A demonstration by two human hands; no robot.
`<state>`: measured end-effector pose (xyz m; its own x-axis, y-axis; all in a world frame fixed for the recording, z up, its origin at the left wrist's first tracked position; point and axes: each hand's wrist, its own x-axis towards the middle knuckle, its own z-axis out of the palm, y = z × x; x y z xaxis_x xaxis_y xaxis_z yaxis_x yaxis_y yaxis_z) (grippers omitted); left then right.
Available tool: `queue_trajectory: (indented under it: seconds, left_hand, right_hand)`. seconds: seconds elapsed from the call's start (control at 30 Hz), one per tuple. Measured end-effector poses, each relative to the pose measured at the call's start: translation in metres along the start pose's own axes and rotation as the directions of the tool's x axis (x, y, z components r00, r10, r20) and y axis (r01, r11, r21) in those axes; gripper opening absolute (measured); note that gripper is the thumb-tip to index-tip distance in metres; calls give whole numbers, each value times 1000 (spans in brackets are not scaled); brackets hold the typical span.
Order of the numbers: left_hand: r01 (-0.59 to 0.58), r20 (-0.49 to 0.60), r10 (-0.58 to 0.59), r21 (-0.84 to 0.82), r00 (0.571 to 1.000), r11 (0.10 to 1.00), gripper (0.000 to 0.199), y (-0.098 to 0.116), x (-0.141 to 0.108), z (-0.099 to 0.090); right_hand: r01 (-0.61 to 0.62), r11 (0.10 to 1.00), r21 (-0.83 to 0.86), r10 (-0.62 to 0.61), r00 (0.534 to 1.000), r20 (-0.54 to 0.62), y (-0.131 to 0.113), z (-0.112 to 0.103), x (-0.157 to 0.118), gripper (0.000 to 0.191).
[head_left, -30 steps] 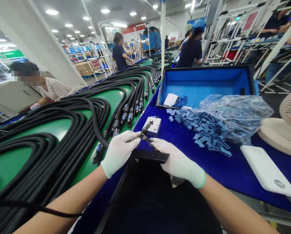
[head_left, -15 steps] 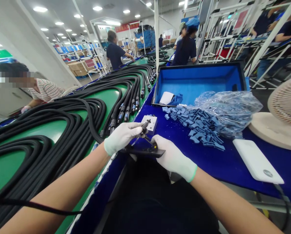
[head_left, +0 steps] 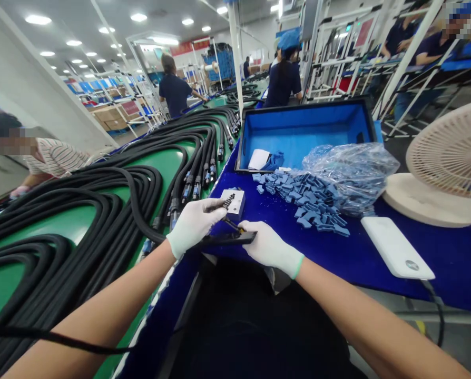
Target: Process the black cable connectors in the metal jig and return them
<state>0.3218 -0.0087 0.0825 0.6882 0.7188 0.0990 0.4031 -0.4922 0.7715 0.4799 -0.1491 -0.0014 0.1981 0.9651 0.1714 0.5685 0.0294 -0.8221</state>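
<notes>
My left hand (head_left: 194, 223), in a white glove, pinches a small dark ribbed part (head_left: 228, 201) with pale bands between thumb and fingers. The gloved right hand (head_left: 273, 245) is closed around the end of a flat black bar (head_left: 231, 240). A thin dark piece with a small yellow spot runs between the two hands; its far ends are hidden by the gloves. Just behind the ribbed part stands a small grey metal block (head_left: 235, 204) on the blue table surface (head_left: 267, 221).
Thick black hoses (head_left: 140, 195) lie in loops over the green bench to the left. Blue foam-like pieces (head_left: 306, 197), a clear plastic bag (head_left: 354, 173), a blue crate (head_left: 306, 126), a white power bank (head_left: 397, 247) and a fan (head_left: 452, 147) are on the right. Several people work around.
The view has swung slightly right, so the surroundings appear shifted left. Both hands keep their holds; the ribbed part now overlaps the metal block more in the picture.
</notes>
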Motion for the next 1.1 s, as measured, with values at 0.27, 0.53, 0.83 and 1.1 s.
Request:
queue_trajectory:
  seconds: [0.27,0.53,0.83,1.1]
  left_hand:
    - [43,36,-33,-326,999,944,48,-5,-1,1]
    - [-219,397,207,-13,894,976,31,12,-17,2]
    - [-500,410,437,53,800,865,29,-5,-15,13]
    - [-114,307,94,47,947,992,99,-15,4,25]
  right_hand:
    - [-46,998,-35,45,998,-40,-11,-39,-19,68]
    - [-157,812,562,262,959,-110,-18,-1,-15,51]
    - [-144,681,718,105,990,99,-22,-9,-15,90]
    - [-58,787,614,105,994,-41,-16,-6,-14,74]
